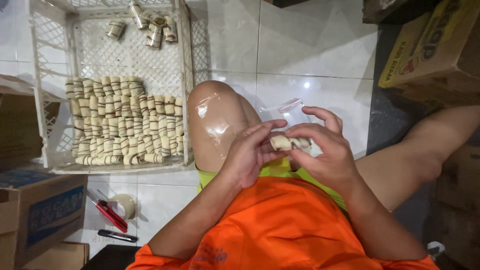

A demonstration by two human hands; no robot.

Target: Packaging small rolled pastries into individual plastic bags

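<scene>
Both hands are pinching one striped rolled pastry [289, 143] lying crosswise between them, left hand [247, 157] gripping its left end, right hand [327, 150] its right, white crate [187, 100] sitting off left.

Left hand [248, 156] and right hand [327, 150] meet above the lap, fingers [265, 131] curled, pinching together.

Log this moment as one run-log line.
left hand: grip on striped roll | right hand: grip on roll, clear bag | crate: rolls stacked

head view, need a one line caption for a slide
Both hands, left and right, hold a striped roll beside a white crate of stacked rolls.
</scene>
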